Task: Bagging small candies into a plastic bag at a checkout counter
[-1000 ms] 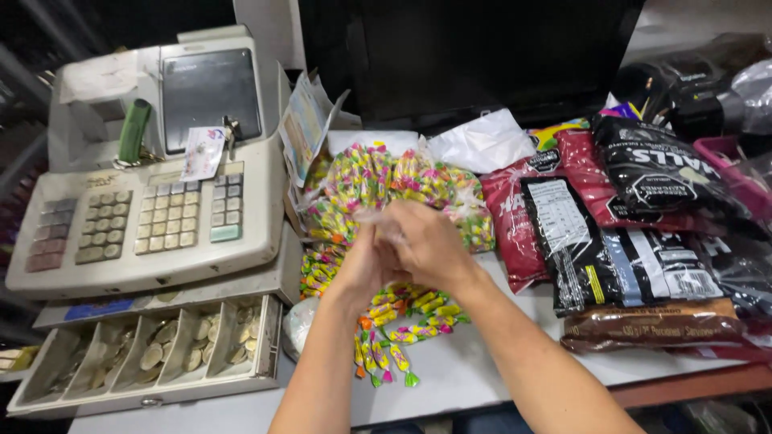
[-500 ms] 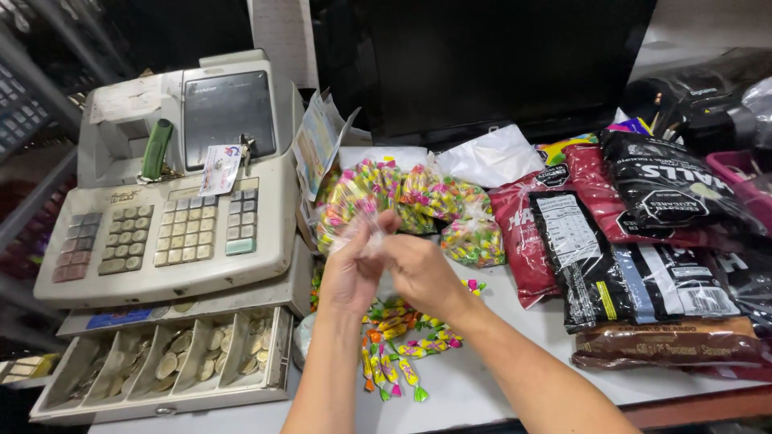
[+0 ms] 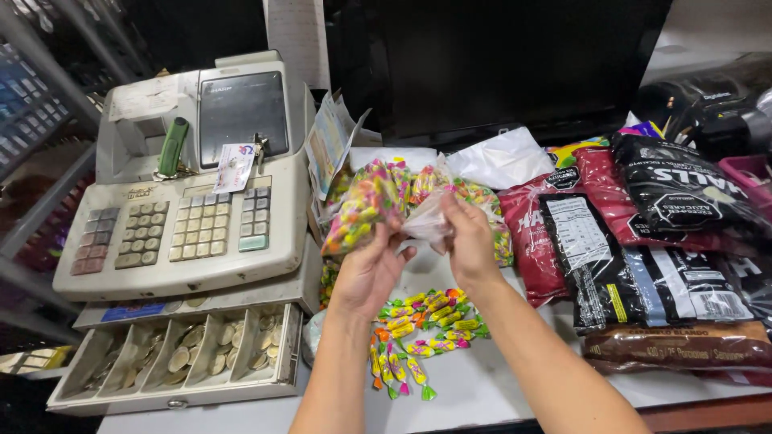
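Lower forearms cut off by the bottom edge. Fingertips of both hands partly hidden in crinkled clear plastic; exact pinch hard to make out. Left hand [image 3: 371, 269] raised, palm up, fingers closed on a clear candy bag [image 3: 363, 207] full of bright sweets, lifted above the middle of the surface [image 3: 482, 386]. Right hand [image 3: 469, 241] just beside, fingers curled, gripping the same bag's empty end. Loose wrapped candies [image 3: 414, 333] scattered below. Cash register [image 3: 181, 209] with open coin drawer [image 3: 181, 358] at left edge; dark packets [image 3: 643, 241] at right, partly cropped.
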